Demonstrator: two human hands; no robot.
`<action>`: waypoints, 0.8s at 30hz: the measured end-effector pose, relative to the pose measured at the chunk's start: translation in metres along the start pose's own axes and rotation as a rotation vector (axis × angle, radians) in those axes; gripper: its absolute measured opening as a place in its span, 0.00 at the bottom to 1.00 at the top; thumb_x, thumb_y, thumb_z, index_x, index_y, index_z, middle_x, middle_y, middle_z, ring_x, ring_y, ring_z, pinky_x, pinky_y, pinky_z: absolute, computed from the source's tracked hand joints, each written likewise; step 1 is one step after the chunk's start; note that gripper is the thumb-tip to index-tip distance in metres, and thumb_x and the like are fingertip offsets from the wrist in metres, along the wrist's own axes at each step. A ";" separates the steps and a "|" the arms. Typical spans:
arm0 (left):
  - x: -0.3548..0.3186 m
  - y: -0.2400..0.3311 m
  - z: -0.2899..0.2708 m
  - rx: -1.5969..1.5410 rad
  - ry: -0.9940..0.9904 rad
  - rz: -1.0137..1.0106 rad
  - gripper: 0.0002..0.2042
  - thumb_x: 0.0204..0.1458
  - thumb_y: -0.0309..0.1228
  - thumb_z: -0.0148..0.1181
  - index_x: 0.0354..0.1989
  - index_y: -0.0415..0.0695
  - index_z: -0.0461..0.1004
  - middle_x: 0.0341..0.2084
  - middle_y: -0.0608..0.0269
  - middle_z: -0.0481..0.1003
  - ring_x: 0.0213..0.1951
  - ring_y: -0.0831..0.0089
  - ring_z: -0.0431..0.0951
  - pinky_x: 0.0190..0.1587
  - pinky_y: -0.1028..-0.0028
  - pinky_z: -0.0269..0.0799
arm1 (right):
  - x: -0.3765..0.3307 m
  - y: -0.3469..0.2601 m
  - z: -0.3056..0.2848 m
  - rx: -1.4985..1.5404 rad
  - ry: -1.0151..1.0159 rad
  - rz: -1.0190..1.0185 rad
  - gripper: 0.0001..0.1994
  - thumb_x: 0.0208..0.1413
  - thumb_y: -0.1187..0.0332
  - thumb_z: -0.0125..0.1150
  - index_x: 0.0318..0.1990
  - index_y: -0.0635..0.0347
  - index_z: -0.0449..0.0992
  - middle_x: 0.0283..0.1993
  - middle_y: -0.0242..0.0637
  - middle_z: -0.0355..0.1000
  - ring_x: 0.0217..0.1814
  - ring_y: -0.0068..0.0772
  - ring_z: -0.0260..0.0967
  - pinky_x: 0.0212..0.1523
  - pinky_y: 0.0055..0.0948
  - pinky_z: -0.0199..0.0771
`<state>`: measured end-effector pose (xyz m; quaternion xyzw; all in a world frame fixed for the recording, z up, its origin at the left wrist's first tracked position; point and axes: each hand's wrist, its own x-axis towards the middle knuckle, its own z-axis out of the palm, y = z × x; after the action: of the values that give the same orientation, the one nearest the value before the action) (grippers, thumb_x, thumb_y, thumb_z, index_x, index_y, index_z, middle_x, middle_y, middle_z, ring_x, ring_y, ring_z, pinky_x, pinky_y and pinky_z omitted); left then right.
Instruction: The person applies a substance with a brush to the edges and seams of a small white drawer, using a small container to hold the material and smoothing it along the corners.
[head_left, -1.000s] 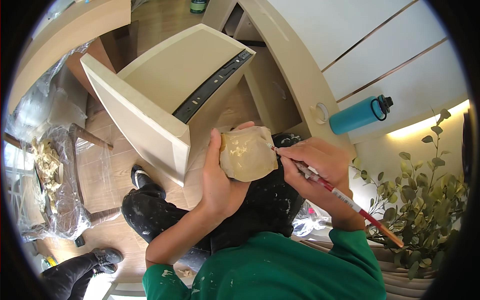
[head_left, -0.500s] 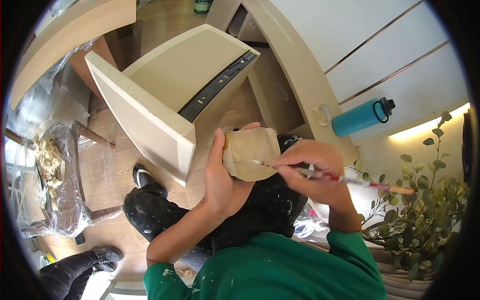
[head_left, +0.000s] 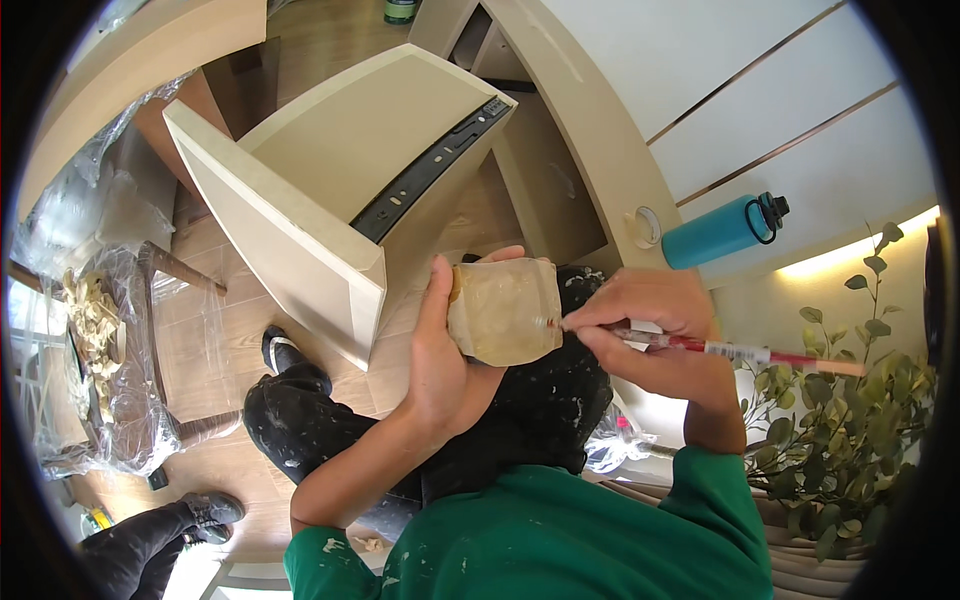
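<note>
My left hand (head_left: 440, 350) is wrapped round a squarish tub (head_left: 500, 335), its thumb up along the left side and fingers behind the far edge. The tub is pale and cloudy, with a beige coating inside. A slim artist's paintbrush (head_left: 730, 350) with a red, white and wood-coloured handle is pinched in my right hand (head_left: 655, 325). Its tip lies over the tub's right part; whether it touches the inside I cannot tell. Just beyond the tub stands a beige drawer (head_left: 275, 250) with a black slide rail (head_left: 430, 170) on its side.
A blue bottle (head_left: 715, 235) and a tape roll (head_left: 643, 228) are on the beige cabinet ledge (head_left: 600, 120) at right. Leafy stems (head_left: 840, 430) stand nearby. Plastic wrap covers a chair (head_left: 140, 370) at left. Another person's shoes (head_left: 210, 510) show at lower left.
My right hand has drawn the paintbrush to the right, its tip going from the tub's middle towards its right edge. My left hand keeps the tub nearly still.
</note>
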<state>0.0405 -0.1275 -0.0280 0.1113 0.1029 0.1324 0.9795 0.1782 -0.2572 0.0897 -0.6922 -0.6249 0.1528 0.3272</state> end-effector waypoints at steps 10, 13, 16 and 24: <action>0.000 0.002 0.000 0.030 0.093 0.001 0.33 0.71 0.58 0.34 0.66 0.41 0.66 0.61 0.50 0.74 0.61 0.58 0.74 0.66 0.55 0.67 | -0.002 -0.008 -0.011 -0.047 -0.165 0.096 0.05 0.49 0.79 0.70 0.34 0.61 0.85 0.26 0.37 0.77 0.26 0.30 0.74 0.27 0.26 0.70; 0.001 0.005 -0.004 -0.047 0.084 -0.082 0.33 0.71 0.58 0.35 0.66 0.41 0.67 0.61 0.51 0.74 0.62 0.58 0.73 0.67 0.56 0.66 | -0.009 0.006 -0.004 0.057 -0.127 0.134 0.05 0.51 0.76 0.70 0.36 0.60 0.84 0.27 0.35 0.75 0.27 0.31 0.74 0.28 0.29 0.71; 0.004 0.001 -0.010 -0.110 0.074 -0.117 0.33 0.71 0.58 0.36 0.66 0.41 0.67 0.61 0.52 0.73 0.63 0.59 0.72 0.67 0.56 0.65 | -0.010 0.011 0.005 0.085 -0.054 0.137 0.06 0.53 0.77 0.69 0.38 0.61 0.85 0.27 0.34 0.75 0.28 0.27 0.73 0.29 0.27 0.71; 0.003 0.002 -0.005 -0.093 0.075 -0.091 0.34 0.70 0.60 0.36 0.68 0.41 0.66 0.62 0.52 0.73 0.64 0.57 0.71 0.70 0.55 0.63 | -0.012 0.008 0.007 0.013 -0.009 0.037 0.08 0.52 0.79 0.70 0.40 0.62 0.84 0.31 0.38 0.77 0.30 0.32 0.74 0.31 0.28 0.73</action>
<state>0.0420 -0.1241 -0.0329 0.0558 0.1381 0.0966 0.9841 0.1780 -0.2673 0.0774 -0.7008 -0.6125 0.1658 0.3261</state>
